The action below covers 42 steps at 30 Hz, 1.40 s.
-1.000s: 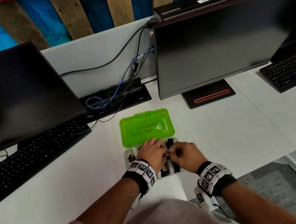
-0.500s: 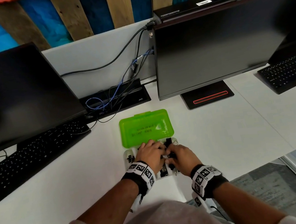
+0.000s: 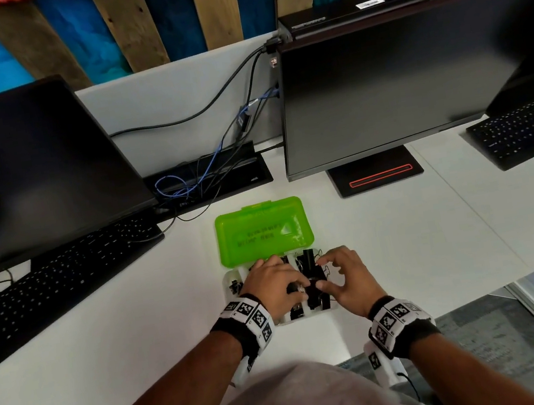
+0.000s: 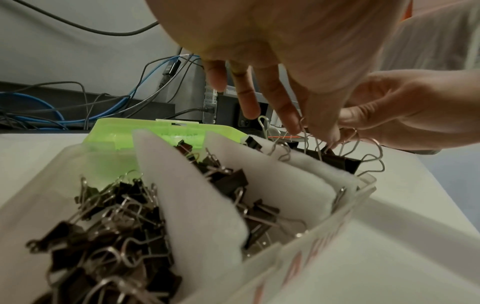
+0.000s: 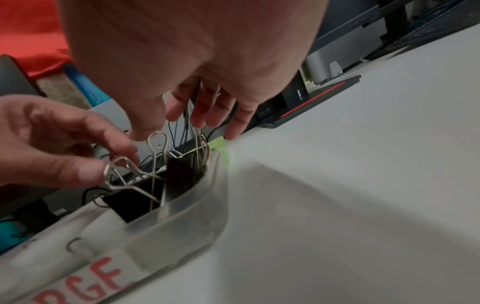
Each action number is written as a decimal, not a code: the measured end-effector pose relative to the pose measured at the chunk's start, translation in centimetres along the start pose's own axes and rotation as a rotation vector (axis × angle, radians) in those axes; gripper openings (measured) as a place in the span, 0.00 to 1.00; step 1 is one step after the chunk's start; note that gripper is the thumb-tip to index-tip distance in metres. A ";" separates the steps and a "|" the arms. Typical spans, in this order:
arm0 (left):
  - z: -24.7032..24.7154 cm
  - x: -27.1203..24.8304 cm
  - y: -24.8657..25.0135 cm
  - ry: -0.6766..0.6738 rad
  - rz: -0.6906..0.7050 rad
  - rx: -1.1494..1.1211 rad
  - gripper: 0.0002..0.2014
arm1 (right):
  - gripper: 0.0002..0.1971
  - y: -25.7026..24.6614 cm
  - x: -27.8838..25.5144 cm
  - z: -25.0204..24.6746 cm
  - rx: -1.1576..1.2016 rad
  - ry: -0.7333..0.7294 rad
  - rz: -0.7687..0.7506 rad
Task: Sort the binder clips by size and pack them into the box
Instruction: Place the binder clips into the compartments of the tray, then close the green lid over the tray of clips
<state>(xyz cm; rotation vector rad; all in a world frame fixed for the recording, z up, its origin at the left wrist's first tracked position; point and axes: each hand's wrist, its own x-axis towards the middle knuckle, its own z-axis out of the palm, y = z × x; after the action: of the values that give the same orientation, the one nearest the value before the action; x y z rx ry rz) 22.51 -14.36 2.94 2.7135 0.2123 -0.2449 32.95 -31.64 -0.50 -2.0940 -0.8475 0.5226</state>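
A clear box (image 3: 227, 283) with its green lid (image 3: 263, 230) folded back lies on the white desk. White foam dividers (image 4: 197, 201) split it: small binder clips (image 4: 103, 230) on the left, medium clips (image 4: 233, 189) in the middle, large black clips (image 3: 309, 262) on the right. My left hand (image 3: 271, 286) reaches over the box and pinches the wire handle (image 5: 116, 167) of a large clip (image 5: 130, 198) standing in the right compartment. My right hand (image 3: 344, 274) hovers over the same compartment, fingers spread, thumb against a clip. A red label ending in "RGE" (image 5: 98, 275) marks that end.
Two dark monitors (image 3: 29, 175) (image 3: 396, 79) stand behind the box, with a keyboard (image 3: 63, 284) to the left and another (image 3: 525, 129) at far right. Loose cables (image 3: 193, 182) lie behind the lid. The desk's front edge (image 3: 413, 310) runs just right of my right wrist.
My right hand has drawn slightly right, away from the left hand, and its fingers have spread out. The left hand stays over the box's right compartment.
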 end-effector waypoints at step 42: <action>0.5 2.2 -13.5 0.168 -0.778 -0.548 0.28 | 0.04 -2.9 0.9 0.3 -0.406 -0.168 0.439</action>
<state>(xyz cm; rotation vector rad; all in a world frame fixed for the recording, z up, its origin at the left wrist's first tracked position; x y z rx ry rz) 22.11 -2.02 -3.09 1.9912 1.1923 -0.1389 32.30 -29.52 1.56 -2.6626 -0.6188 0.8204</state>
